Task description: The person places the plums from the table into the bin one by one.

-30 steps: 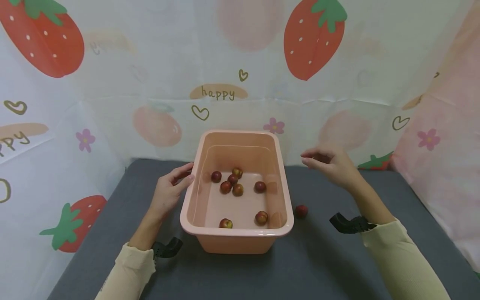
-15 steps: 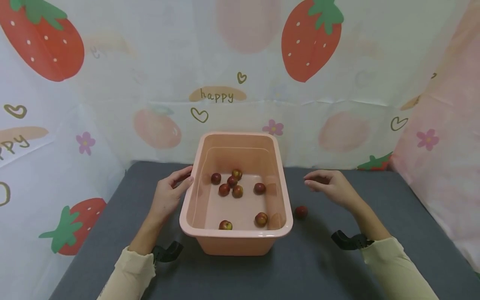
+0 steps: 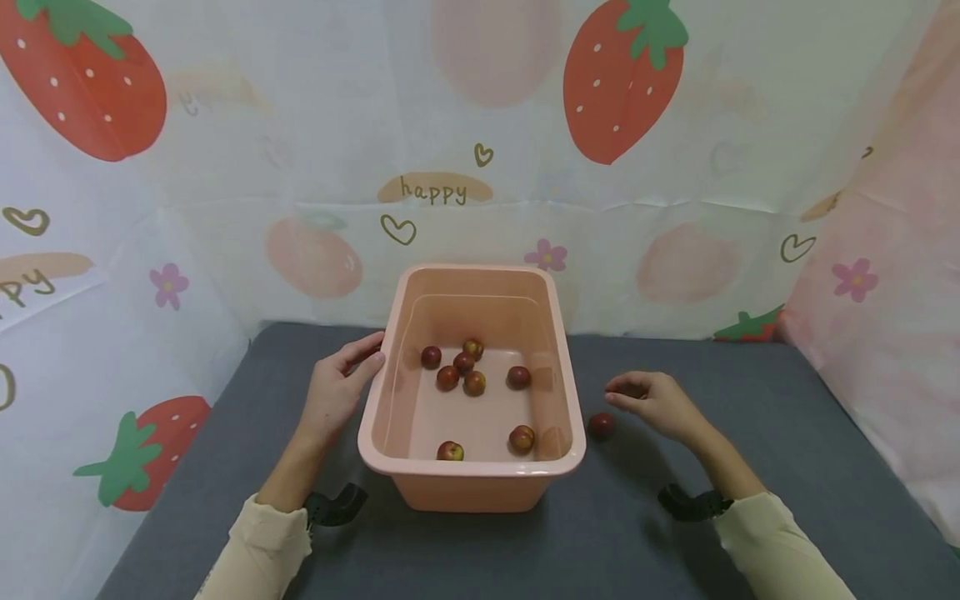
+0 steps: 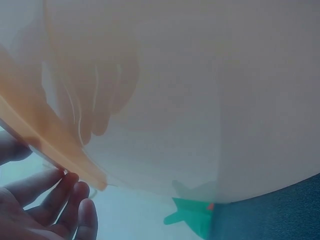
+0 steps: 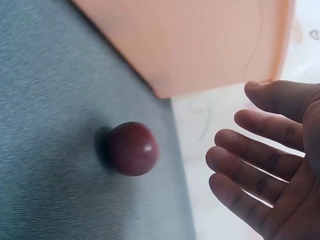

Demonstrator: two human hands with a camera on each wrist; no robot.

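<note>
A pink plastic basin [image 3: 472, 492] stands on the dark table with several red plums inside, some streaked yellow-green. At its left side my left hand [image 3: 337, 392] touches the rim with fingertips and thumb tip, both on the outer side. In the left wrist view the relaxed fingers [image 4: 60, 205] meet the rim from below. One more plum [image 3: 602, 426] lies on the table just right of the basin. My right hand [image 3: 660, 404] hovers above and beside it, fingers loosely bent and apart from it. The right wrist view shows that plum [image 5: 133, 149] with nothing in the hand.
The grey cloth-covered table [image 3: 750, 408] runs right and left of the basin. Behind it hangs a pale curtain [image 3: 480, 100] with strawberry prints, close to the basin's far end. A black strap mount [image 3: 693, 504] sits on the right wrist.
My right hand has come down from above the table toward the plum outside the basin. My left hand stays at the rim, and the plums have not moved.
</note>
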